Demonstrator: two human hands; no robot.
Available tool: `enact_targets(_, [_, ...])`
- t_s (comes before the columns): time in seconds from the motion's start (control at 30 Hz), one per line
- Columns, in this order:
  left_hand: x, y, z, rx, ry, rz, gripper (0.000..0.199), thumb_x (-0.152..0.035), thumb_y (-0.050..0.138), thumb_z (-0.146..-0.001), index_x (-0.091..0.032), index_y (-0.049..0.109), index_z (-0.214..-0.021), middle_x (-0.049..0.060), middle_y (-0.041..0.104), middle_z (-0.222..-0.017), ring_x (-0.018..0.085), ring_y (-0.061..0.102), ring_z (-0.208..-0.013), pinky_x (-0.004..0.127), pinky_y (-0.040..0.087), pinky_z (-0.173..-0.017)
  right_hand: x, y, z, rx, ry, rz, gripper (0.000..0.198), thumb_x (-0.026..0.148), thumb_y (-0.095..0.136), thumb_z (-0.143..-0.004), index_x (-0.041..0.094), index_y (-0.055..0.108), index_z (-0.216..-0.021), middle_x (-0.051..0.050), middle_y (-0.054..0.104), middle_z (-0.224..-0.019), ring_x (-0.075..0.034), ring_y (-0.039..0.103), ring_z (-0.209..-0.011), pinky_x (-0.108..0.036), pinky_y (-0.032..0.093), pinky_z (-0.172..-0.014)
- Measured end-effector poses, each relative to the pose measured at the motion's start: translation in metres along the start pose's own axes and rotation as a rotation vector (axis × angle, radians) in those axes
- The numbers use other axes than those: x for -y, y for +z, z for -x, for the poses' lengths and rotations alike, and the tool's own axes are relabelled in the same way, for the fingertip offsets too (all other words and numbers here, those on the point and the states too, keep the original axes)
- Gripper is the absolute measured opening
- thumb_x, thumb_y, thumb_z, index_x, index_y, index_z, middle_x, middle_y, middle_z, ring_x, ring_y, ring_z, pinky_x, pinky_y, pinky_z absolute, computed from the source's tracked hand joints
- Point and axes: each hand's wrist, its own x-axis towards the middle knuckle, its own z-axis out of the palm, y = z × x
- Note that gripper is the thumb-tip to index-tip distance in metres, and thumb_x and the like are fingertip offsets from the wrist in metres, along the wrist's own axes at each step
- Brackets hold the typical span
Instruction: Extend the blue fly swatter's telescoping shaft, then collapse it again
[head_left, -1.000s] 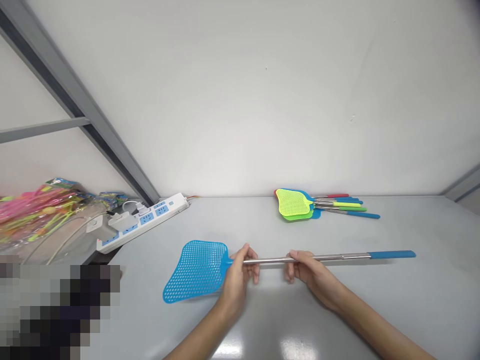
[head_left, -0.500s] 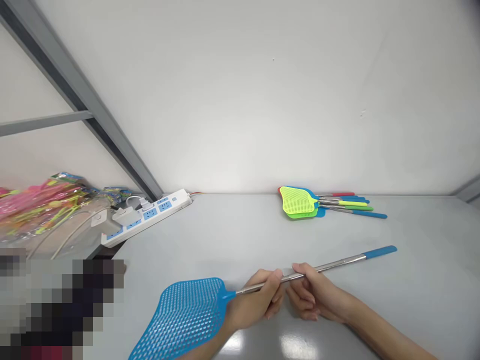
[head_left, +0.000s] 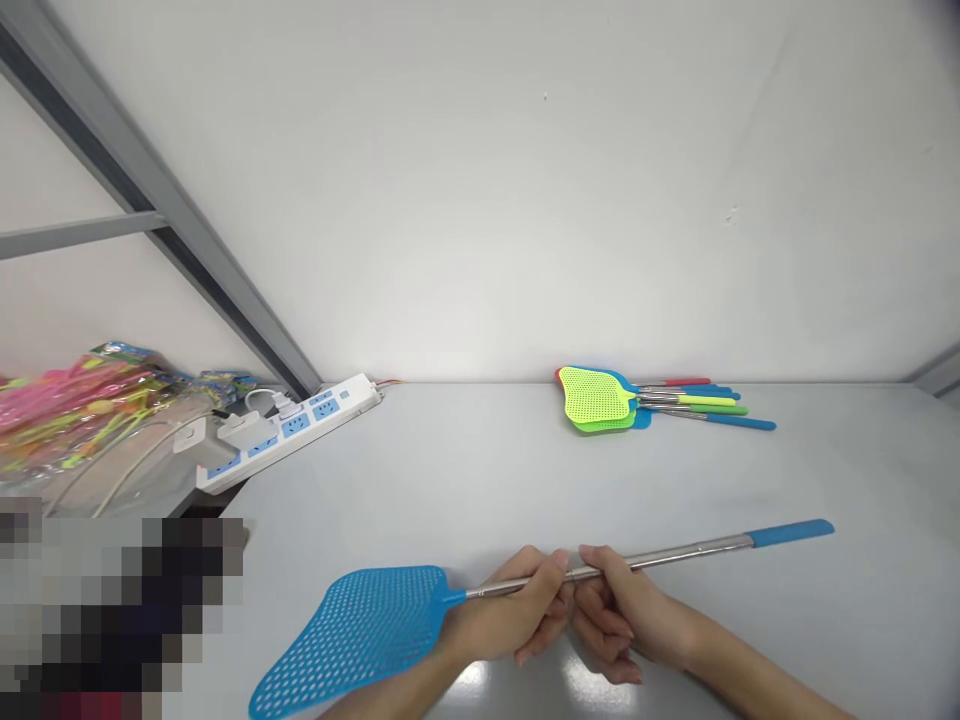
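Note:
A blue fly swatter (head_left: 367, 625) with a perforated paddle, a silver telescopic rod and a blue grip lies across both my hands, just above the table. My left hand (head_left: 517, 610) pinches the rod between thumb and fingers, on the stretch nearer the paddle. Close beside it, my right hand (head_left: 622, 610) pinches the same rod with thumb and forefinger, its other fingers curled below. The paddle points to the lower left, and the blue handle end reaches out to the right.
Against the wall at the back lies a pile of several fly swatters (head_left: 596, 396), yellow, green, blue and red. A white power strip (head_left: 300, 430) with plugs sits at the left table edge. Beyond it are bagged colourful items (head_left: 82, 410). The lower left corner is pixelated.
The blue handle end has shifted right and slightly down, farther from the paddle, so the rod looks longer. Both hands still pinch the rod; the right hand has dropped slightly.

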Motion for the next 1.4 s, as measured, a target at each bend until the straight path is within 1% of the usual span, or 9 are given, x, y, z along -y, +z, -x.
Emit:
enact_targets(0.33, [0.0, 0.004, 0.001, -0.015, 0.006, -0.019, 0.051, -0.051, 0.022, -0.078, -0.02, 0.033, -0.039, -0.007, 0.028, -0.027, 0.006, 0.026, -0.03, 0.021, 0.026, -0.041, 0.006, 0.007, 0.004, -0.061, 0.066, 0.224, 0.061, 0.045, 0.008, -0.081, 0.018, 0.031, -0.032, 0.002, 0.031, -0.027, -0.007, 0.032, -0.024, -0.022, 0.019, -0.031])
enact_targets(0.53, [0.002, 0.005, -0.004, -0.004, 0.047, -0.028, 0.054, -0.051, 0.017, -0.079, -0.019, 0.031, -0.037, -0.006, 0.027, -0.028, 0.006, 0.023, -0.029, 0.022, 0.02, -0.035, 0.006, 0.005, 0.002, -0.052, 0.062, 0.23, 0.061, 0.045, 0.009, -0.082, 0.018, 0.033, -0.033, 0.002, 0.031, -0.028, -0.007, 0.032, -0.025, -0.022, 0.02, -0.031])
enact_targets(0.7, [0.008, 0.003, -0.011, -0.128, 0.027, 0.047, 0.047, -0.053, 0.025, -0.077, -0.019, 0.03, -0.045, -0.007, 0.026, -0.035, 0.006, 0.024, -0.032, 0.022, 0.018, -0.036, 0.007, 0.004, -0.006, -0.038, -0.029, 0.047, 0.057, 0.046, 0.013, -0.081, 0.018, 0.03, -0.033, 0.004, 0.027, -0.03, -0.007, 0.03, -0.025, -0.022, 0.017, -0.032])
enact_targets(0.77, [0.01, 0.002, -0.013, -0.15, 0.071, 0.079, 0.046, -0.052, 0.027, -0.077, -0.019, 0.029, -0.045, -0.007, 0.024, -0.036, 0.006, 0.024, -0.033, 0.022, 0.017, -0.036, 0.01, 0.007, -0.008, -0.076, -0.047, -0.005, 0.053, 0.045, 0.019, -0.08, 0.018, 0.028, -0.035, 0.005, 0.026, -0.032, -0.006, 0.027, -0.027, -0.022, 0.016, -0.034])
enact_targets(0.9, [0.011, 0.0, -0.015, -0.211, 0.213, 0.14, 0.049, -0.048, 0.027, -0.079, -0.017, 0.032, -0.042, -0.006, 0.027, -0.034, 0.006, 0.027, -0.036, 0.021, 0.021, -0.04, 0.019, 0.011, -0.008, -0.193, -0.14, -0.009, 0.045, 0.039, 0.033, -0.079, 0.017, 0.028, -0.04, 0.006, 0.023, -0.039, -0.005, 0.024, -0.034, -0.022, 0.015, -0.037])
enact_targets(1.03, [0.011, -0.007, -0.016, -0.325, 0.258, 0.296, 0.051, -0.054, 0.023, -0.078, -0.017, 0.036, -0.045, -0.006, 0.028, -0.033, 0.006, 0.027, -0.033, 0.02, 0.02, -0.038, 0.028, 0.009, -0.006, -0.264, -0.226, 0.042, 0.044, 0.036, 0.043, -0.077, 0.017, 0.026, -0.041, 0.007, 0.021, -0.04, -0.005, 0.022, -0.037, -0.023, 0.015, -0.041])
enact_targets(1.17, [0.014, -0.015, -0.019, -0.483, 0.274, 0.4, 0.054, -0.057, 0.02, -0.076, -0.017, 0.038, -0.045, -0.005, 0.031, -0.031, 0.005, 0.026, -0.029, 0.02, 0.017, -0.035, 0.034, 0.003, -0.003, -0.313, -0.278, 0.036, 0.042, 0.035, 0.046, -0.076, 0.017, 0.028, -0.043, 0.007, 0.024, -0.04, -0.005, 0.024, -0.038, -0.024, 0.018, -0.044])
enact_targets(1.3, [0.016, -0.015, -0.02, -0.593, 0.287, 0.389, 0.051, -0.051, 0.026, -0.079, -0.016, 0.037, -0.044, -0.005, 0.03, -0.031, 0.005, 0.026, -0.031, 0.019, 0.018, -0.036, 0.037, -0.003, -0.002, -0.333, -0.323, -0.016, 0.046, 0.042, 0.039, -0.079, 0.016, 0.035, -0.041, 0.005, 0.028, -0.039, -0.007, 0.028, -0.038, -0.025, 0.019, -0.044])
enact_targets(1.4, [0.015, -0.011, -0.019, -0.657, 0.334, 0.375, 0.047, -0.047, 0.031, -0.079, -0.016, 0.039, -0.045, -0.005, 0.031, -0.032, 0.005, 0.027, -0.032, 0.019, 0.019, -0.035, 0.04, -0.007, -0.003, -0.412, -0.406, -0.069, 0.052, 0.044, 0.034, -0.08, 0.016, 0.037, -0.036, 0.003, 0.028, -0.039, -0.008, 0.029, -0.037, -0.025, 0.02, -0.043])
